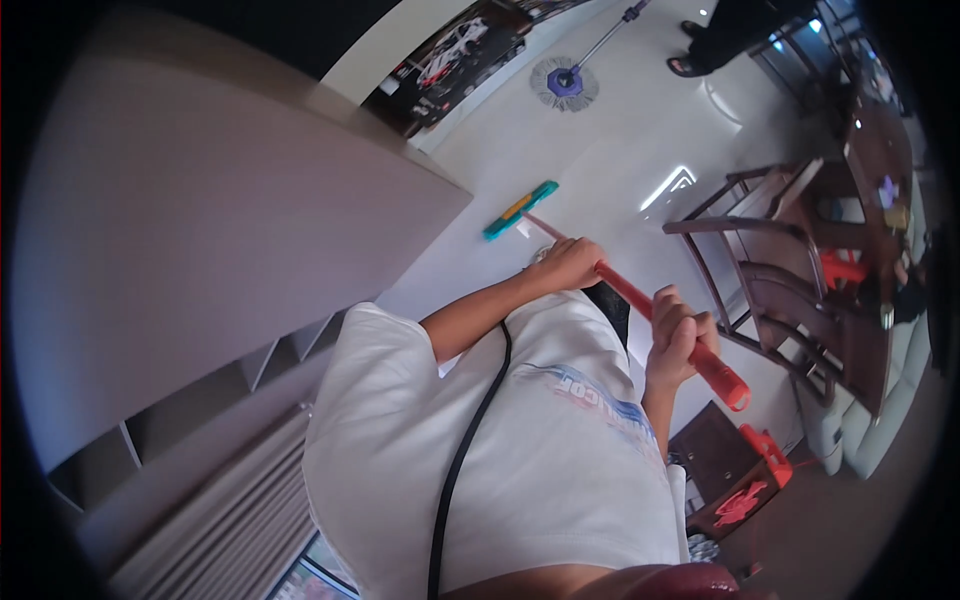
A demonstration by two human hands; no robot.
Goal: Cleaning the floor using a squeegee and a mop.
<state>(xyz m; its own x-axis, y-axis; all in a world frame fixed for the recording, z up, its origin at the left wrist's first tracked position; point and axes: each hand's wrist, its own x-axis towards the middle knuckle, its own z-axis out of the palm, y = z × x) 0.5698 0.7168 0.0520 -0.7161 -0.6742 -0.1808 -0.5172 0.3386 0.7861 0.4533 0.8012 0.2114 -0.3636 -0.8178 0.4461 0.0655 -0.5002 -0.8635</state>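
A broom with a red handle (628, 290) runs aslant in front of my body, from the floor up to my right. Its narrow teal head (521, 210) with a yellow middle rests on the pale floor; I cannot make out bristles. My left hand (572, 264) is closed round the shaft lower down, the arm stretched across from the left. Nearer the handle's top end, my right hand (682, 338) grips it with fingers wrapped round. The rounded red end sticks out past that hand. Part of the shaft between the head and my left hand looks thin and pale.
A large pale cabinet or counter (230, 220) fills the left side, its corner near the broom head. A round mop (565, 85) lies farther off, near a person's dark trousers and sandal (685, 66). Wooden chairs (745, 230) and a dark table (870, 150) stand to the right.
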